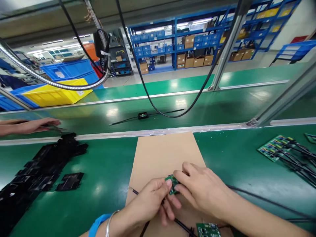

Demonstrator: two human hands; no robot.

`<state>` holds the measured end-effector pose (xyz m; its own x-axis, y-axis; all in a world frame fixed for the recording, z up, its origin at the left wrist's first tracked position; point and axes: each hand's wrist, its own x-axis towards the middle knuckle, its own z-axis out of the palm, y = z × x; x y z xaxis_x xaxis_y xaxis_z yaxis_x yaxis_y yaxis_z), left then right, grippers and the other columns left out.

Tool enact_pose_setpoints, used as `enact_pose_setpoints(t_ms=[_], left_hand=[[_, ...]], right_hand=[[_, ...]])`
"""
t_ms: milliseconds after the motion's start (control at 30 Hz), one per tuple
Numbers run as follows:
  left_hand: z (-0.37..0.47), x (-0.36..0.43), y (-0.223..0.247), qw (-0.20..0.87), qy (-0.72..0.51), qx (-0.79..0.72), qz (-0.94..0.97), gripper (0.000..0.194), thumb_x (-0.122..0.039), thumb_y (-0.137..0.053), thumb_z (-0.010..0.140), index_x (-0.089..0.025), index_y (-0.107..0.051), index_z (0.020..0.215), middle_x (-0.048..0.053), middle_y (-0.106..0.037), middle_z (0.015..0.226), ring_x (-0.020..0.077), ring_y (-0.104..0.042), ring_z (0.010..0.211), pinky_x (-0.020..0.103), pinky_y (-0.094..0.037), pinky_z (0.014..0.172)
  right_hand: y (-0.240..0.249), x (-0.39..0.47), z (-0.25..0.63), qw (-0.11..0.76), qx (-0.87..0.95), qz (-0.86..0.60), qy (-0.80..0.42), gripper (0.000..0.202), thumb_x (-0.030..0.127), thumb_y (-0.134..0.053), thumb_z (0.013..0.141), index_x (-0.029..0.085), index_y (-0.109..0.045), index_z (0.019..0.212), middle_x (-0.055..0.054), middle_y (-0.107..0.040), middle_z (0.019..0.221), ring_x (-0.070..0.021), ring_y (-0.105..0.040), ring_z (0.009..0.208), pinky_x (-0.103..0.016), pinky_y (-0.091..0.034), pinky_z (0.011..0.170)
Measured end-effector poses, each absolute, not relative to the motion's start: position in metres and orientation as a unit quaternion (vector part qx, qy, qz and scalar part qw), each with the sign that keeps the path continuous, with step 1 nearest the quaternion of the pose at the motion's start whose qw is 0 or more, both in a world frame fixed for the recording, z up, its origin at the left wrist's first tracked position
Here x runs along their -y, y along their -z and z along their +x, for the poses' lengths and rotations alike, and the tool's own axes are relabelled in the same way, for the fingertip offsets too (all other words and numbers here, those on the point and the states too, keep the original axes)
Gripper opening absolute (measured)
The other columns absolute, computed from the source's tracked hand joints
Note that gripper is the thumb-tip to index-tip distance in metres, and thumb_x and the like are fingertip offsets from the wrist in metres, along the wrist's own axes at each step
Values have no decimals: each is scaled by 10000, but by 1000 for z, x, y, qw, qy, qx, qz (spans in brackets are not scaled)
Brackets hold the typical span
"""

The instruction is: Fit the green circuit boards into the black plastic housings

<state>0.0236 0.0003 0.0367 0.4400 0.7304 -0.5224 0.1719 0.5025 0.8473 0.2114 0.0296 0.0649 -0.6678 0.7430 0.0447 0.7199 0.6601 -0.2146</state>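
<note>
A small green circuit board (pixel 173 185) is held between my two hands above a sheet of brown cardboard (pixel 168 151). My left hand (pixel 158 197) pinches its left side with the thumb on top. At its right edge, my right hand (pixel 197 184) grips with thumb and fingertips. A black cable (pixel 182 225) runs beneath the hands, and a short cable end (pixel 134 191) sticks out left of my left hand. A second green circuit board (pixel 208 229) lies at the bottom edge of the view, below my right wrist.
Black plastic housings (pixel 41 168) lie piled at left, one apart (pixel 70 181). Boards with black cables (pixel 278 148) lie at right. Beyond the metal rail rests a black box with wires (pixel 142 115). Another person's hand (pixel 37 125) reaches in from left. A black cable (pixel 148 95) hangs ahead.
</note>
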Motion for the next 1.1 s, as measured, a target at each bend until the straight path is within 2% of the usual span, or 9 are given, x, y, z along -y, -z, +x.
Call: enact_pose_setpoints(t_ms=[100,167,200,367,567,700,833,933,1100], left_hand=[[5,1,-41,542,-167,-538,624,401,-420,-614,826,-192,-499,1136,81,-626,1058,216,-641,862,369,-545,732],[0,3,-39,396,-175,-555,710,518,-271,-671,779,-224,-454,1247,87,-550,1204,264,-558,1098,438,-466,941],[0,3,-36,353,-169,-556,733,574,-254,-674,776,-236,-425,1293,91,-515,1241,278,-538,1126,456,-451,961],[7,-4,-21,290,-79,-538,787,643,-365,-686,798,-270,-396,1365,83,-512,1180,272,-618,902,437,-529,788],[6,-17,-30,280,-43,-505,815,550,-335,-687,802,-262,-466,1300,46,-563,1145,255,-639,900,379,-550,746],[5,-20,-34,282,-26,-500,818,488,-336,-677,804,-241,-499,1248,47,-577,1139,260,-640,927,383,-556,769],[5,-18,-29,286,-37,-498,818,434,-317,-649,816,-228,-510,1217,55,-581,1133,243,-641,923,364,-558,791],[6,-16,-27,285,-41,-495,820,450,-303,-645,816,-228,-497,1234,58,-578,1148,245,-640,940,379,-558,818],[9,-15,-29,257,-18,-499,827,496,-285,-648,816,-231,-456,1270,43,-583,1114,256,-647,878,420,-571,750]], right_hand=[[-58,-44,222,25,923,-374,-84,87,293,-525,931,235,-589,946,-23,-559,878,-200,-591,703,-300,-336,538],[-50,-50,225,11,924,-374,-82,113,311,-523,942,230,-599,957,-22,-559,873,-195,-592,687,-301,-314,536],[-47,-51,226,7,924,-374,-82,119,317,-523,944,229,-602,960,-21,-560,874,-194,-593,685,-301,-304,536],[-35,-51,223,-12,930,-360,-69,63,286,-563,919,224,-570,925,-11,-544,889,-180,-584,661,-301,-214,504],[-28,-50,223,-14,949,-310,-54,147,173,-502,906,275,-489,1011,11,-478,893,-134,-485,525,-319,-96,484],[-29,-53,227,-26,961,-270,-46,222,160,-449,912,295,-465,1088,9,-482,886,-143,-477,506,-323,-104,481],[-29,-52,228,-23,968,-251,-14,253,165,-489,890,236,-473,1132,-11,-538,889,-166,-535,528,-328,-162,461],[-31,-46,219,-15,966,-259,17,208,126,-534,819,191,-518,1016,-30,-578,845,-189,-564,519,-331,-193,443],[-40,-43,203,-27,955,-294,37,174,74,-551,713,212,-494,803,-18,-579,714,-197,-554,445,-332,-129,422]])
